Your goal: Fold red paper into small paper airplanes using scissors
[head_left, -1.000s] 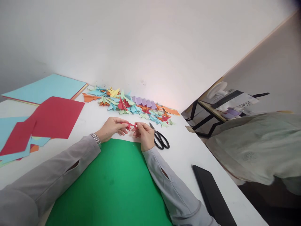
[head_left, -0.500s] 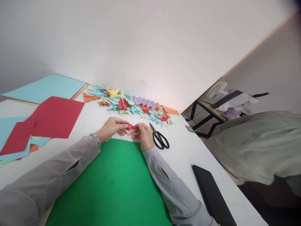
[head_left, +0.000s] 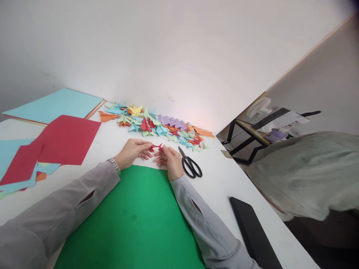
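Red folded paper (head_left: 156, 147), small and pointed, is pinched between the two hands; the left hand (head_left: 135, 152) grips one end between thumb and fingertips, and the right hand (head_left: 171, 160) holds the other end in a like narrow pinch, its remaining fingers curled loosely; the paper bridges the short gap between them, just past the far edge of a green mat (head_left: 131, 224) that spreads between the forearms; black-handled scissors (head_left: 192, 167) lie just right of the right hand on the white table (head_left: 215, 179); beyond both hands, a heap of folded paper shapes (head_left: 159, 129) in many colours runs along the wall (head_left: 168, 56); well left of the left hand, a red sheet (head_left: 68, 138) overlaps pale blue paper; nearer the body, right of the right forearm, lies a flat black object (head_left: 252, 228).
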`<action>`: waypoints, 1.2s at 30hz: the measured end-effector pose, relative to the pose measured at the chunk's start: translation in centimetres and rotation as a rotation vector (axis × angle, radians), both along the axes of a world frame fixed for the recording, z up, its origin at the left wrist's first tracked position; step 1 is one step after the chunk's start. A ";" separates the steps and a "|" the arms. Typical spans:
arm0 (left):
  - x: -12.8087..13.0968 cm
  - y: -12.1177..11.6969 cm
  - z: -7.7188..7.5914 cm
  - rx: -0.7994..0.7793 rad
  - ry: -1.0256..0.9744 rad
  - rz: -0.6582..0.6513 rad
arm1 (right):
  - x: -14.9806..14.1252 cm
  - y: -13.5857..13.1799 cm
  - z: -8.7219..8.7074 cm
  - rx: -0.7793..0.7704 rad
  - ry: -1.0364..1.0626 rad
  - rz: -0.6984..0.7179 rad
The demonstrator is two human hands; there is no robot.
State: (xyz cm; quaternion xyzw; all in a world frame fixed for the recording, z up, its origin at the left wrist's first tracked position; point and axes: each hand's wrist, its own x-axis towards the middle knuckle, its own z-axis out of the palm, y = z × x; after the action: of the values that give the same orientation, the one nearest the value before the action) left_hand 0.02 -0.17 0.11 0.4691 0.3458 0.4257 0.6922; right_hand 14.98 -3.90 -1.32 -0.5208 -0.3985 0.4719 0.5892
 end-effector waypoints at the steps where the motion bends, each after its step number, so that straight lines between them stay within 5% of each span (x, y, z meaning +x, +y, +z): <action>1: 0.0 0.0 0.0 0.000 -0.001 0.001 | 0.0 0.0 0.0 0.003 -0.026 0.012; 25: 0.0 -0.1 0.1 0.002 0.032 -0.068 | -0.5 -0.4 -0.1 0.071 -0.178 0.016; 36: 0.0 -0.1 0.2 0.029 -0.021 -0.036 | -0.5 -0.8 -0.2 0.308 -0.473 -0.111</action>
State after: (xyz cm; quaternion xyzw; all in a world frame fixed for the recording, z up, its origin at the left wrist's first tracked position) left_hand 0.02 -0.25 0.28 0.4806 0.3238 0.4231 0.6965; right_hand 14.48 -4.73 -1.50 -0.5420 -0.5628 0.2383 0.5768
